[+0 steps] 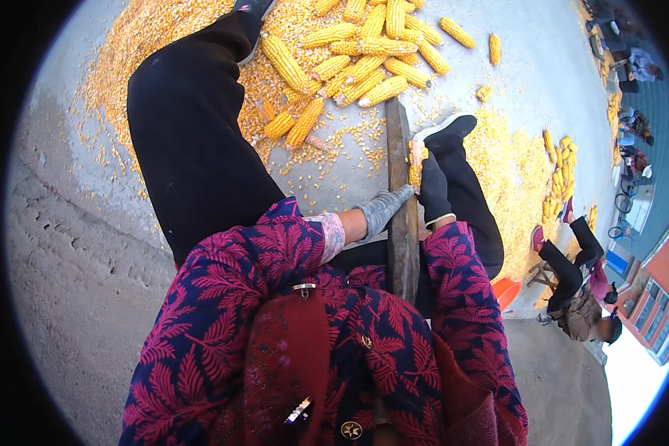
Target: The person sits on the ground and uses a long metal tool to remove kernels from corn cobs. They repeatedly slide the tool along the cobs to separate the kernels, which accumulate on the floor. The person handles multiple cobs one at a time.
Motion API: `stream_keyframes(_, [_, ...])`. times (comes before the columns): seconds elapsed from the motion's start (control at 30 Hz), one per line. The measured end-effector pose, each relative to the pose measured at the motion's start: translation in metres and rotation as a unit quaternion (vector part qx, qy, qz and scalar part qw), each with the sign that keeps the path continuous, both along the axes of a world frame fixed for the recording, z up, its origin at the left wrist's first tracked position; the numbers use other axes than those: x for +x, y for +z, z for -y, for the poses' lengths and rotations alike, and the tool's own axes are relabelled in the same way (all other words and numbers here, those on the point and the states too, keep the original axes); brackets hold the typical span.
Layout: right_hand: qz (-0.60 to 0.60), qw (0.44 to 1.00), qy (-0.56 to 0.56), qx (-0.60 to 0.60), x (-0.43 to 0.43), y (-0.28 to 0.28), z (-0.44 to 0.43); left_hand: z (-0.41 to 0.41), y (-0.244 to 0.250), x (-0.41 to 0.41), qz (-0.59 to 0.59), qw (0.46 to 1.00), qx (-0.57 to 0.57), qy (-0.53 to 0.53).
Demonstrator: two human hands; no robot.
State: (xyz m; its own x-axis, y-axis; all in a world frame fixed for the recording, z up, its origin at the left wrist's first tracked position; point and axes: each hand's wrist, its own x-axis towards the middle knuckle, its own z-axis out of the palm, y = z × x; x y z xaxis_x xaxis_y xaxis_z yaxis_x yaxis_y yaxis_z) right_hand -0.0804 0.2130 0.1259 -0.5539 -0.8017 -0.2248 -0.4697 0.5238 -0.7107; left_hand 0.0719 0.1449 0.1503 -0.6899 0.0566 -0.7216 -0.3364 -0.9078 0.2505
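Observation:
My left hand (388, 209), in a grey knit glove, reaches across a long wooden board (396, 139) that runs from my lap to the corn on the ground. My right hand (436, 187), in a dark glove, is closed around a corn cob (416, 161) along the board's right edge. The cob's upper end is bare of kernels, while yellow kernels remain on its sides. The fingertips of my left hand meet its lower end. A pile of corn cobs (362, 61) lies past the board's far end, with loose kernels (150, 44) around it.
My legs are spread on both sides of the board. More kernels (502, 184) and a second heap of cobs (560, 173) lie at the right. Close to my right side is an orange container (505, 292). People sit farther off at the right, one on a wooden stool (543, 276).

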Motion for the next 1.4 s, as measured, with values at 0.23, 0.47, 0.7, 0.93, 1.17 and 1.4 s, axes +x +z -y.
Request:
stream_keyframes(0.23, [-0.101,0.99,0.075,0.063,0.012,0.018,-0.014,-0.001,-0.003,0.001,0.004,1.0,-0.011,-0.009])
stream_keyframes(0.47, [-0.176,0.964,0.144,0.135,0.03,0.062,-0.022,0.005,0.011,0.006,0.003,1.0,-0.009,0.003])
stream_keyframes(0.7, [-0.046,0.994,-0.011,0.098,0.007,0.015,0.02,-0.004,-0.002,-0.002,0.051,0.985,-0.141,-0.082])
stream_keyframes(0.93, [-0.127,0.984,-0.014,0.127,0.019,0.025,0.019,-0.01,-0.016,-0.003,0.046,0.989,-0.128,-0.06])
stream_keyframes(1.17, [-0.168,0.963,-0.051,0.206,0.001,0.027,0.059,0.002,0.005,-0.004,0.066,0.983,-0.147,-0.089])
stream_keyframes(1.4, [-0.077,0.964,-0.046,0.25,0.014,0.042,0.057,0.003,-0.006,0.001,0.061,0.983,-0.13,-0.11])
